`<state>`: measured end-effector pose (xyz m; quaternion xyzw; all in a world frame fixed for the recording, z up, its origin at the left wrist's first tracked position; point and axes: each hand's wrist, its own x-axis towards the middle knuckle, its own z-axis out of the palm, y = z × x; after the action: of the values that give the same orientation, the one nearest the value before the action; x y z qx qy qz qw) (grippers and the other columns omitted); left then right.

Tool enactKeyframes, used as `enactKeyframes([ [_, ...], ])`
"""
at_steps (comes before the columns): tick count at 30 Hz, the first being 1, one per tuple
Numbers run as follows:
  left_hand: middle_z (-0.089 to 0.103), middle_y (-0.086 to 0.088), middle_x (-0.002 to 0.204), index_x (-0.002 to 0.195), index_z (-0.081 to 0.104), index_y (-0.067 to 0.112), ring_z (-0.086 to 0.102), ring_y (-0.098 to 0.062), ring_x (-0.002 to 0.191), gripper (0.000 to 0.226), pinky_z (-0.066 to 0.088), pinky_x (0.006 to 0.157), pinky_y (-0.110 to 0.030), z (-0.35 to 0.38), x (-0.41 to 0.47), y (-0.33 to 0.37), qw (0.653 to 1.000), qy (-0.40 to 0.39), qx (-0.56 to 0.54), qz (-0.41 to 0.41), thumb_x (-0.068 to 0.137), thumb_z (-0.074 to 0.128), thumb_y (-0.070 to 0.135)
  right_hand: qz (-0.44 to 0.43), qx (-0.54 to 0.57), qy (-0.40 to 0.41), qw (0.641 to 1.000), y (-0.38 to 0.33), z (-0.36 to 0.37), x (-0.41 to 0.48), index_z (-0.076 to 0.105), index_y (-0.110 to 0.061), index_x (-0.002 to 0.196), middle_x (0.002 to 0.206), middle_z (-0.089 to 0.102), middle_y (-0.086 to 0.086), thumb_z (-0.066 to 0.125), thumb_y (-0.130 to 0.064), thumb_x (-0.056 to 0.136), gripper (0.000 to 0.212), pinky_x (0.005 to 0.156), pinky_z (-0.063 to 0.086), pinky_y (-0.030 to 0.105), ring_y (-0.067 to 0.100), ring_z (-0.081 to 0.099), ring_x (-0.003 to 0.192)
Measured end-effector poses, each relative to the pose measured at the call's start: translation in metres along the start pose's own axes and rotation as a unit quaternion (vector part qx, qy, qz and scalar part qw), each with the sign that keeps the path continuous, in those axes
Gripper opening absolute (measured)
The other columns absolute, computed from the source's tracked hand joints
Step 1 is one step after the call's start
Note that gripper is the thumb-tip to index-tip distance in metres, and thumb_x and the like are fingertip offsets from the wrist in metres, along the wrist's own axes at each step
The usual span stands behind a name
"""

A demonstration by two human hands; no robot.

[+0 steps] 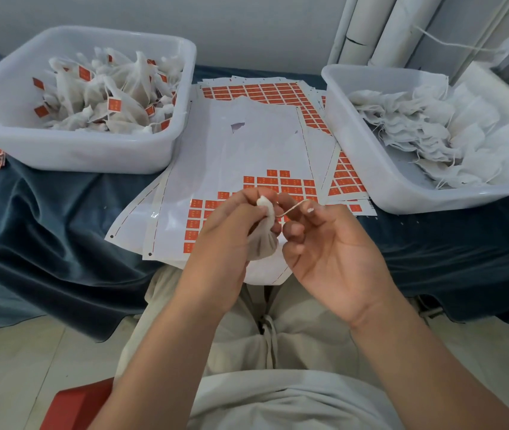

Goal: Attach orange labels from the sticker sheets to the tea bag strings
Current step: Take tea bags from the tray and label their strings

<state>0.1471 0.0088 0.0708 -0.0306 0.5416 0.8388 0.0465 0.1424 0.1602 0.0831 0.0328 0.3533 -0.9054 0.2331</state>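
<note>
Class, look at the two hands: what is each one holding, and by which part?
The left hand grips a tea bag by its gathered neck; the right hand pinches the bag's string near its end.

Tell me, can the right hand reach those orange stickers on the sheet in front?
Probably yes: the stickers lie uncovered just beyond the right hand, with nothing between. Its fingers pinch the string, though, so they are not free.

Dark teal velvet cloth [45, 218], draped, folds hanging at the front edge. Two white plastic tubs on it: left tub [76, 156], right tub [371, 169]. White pipes [371, 29], upright against pale wall [216, 23]. Red stool [73, 405], corner only. Light tiled floor [5, 367]. Beige drawstring trousers [303, 330]; grey shirt [278, 401].
</note>
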Motion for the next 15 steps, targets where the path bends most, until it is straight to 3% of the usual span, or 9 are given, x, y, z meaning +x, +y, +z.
enactKeyframes([
  [3, 0.077, 0.005, 0.102, 0.101, 0.075, 0.021, 0.069, -0.009, 0.09, 0.025, 0.055, 0.078, -0.026, 0.005, -0.004, -0.003, 0.999, -0.017, 0.034, 0.012, 0.083, 0.057, 0.017, 0.022, 0.049, -0.008, 0.998, -0.001, -0.001, 0.0, 0.079, -0.013, 0.081, 0.101, 0.077, 0.0, 0.063, -0.017, 0.093, 0.021, 0.052, 0.051, 0.016, 0.004, 0.06, 0.062],
  [6, 0.076, 0.006, 0.092, 0.104, 0.073, 0.023, 0.069, -0.003, 0.082, 0.013, 0.053, 0.07, -0.019, 0.007, -0.006, -0.005, 0.991, -0.001, 0.113, 0.067, 0.091, 0.073, 0.019, 0.028, 0.065, -0.016, 0.997, -0.001, -0.003, 0.0, 0.08, -0.009, 0.09, 0.099, 0.076, 0.001, 0.067, -0.016, 0.092, 0.014, 0.051, 0.052, 0.017, 0.004, 0.061, 0.06],
  [9, 0.069, 0.008, 0.078, 0.1, 0.073, 0.026, 0.06, -0.004, 0.071, 0.008, 0.049, 0.065, -0.02, 0.005, -0.005, -0.007, 0.963, 0.041, 0.233, 0.127, 0.098, 0.073, 0.033, 0.013, 0.053, 0.001, 0.998, -0.002, -0.004, 0.002, 0.079, -0.009, 0.092, 0.096, 0.074, 0.002, 0.071, -0.015, 0.089, 0.011, 0.05, 0.048, 0.017, 0.005, 0.058, 0.059],
  [11, 0.067, 0.01, 0.074, 0.096, 0.07, 0.025, 0.058, -0.005, 0.066, 0.008, 0.049, 0.064, -0.02, 0.005, -0.003, -0.008, 0.941, 0.064, 0.295, 0.152, 0.1, 0.069, 0.032, -0.003, 0.055, 0.027, 0.998, -0.005, -0.005, 0.003, 0.077, -0.01, 0.087, 0.094, 0.072, 0.002, 0.067, -0.014, 0.091, 0.012, 0.048, 0.045, 0.018, 0.007, 0.054, 0.057],
  [15, 0.075, 0.004, 0.083, 0.1, 0.068, 0.023, 0.07, -0.011, 0.076, 0.008, 0.056, 0.068, -0.022, 0.005, -0.003, -0.008, 0.959, 0.066, 0.243, 0.128, 0.105, 0.062, 0.019, -0.01, 0.051, 0.053, 0.997, -0.013, -0.009, 0.004, 0.074, -0.009, 0.085, 0.09, 0.07, 0.002, 0.066, -0.013, 0.089, 0.009, 0.045, 0.041, 0.017, 0.005, 0.05, 0.053],
])
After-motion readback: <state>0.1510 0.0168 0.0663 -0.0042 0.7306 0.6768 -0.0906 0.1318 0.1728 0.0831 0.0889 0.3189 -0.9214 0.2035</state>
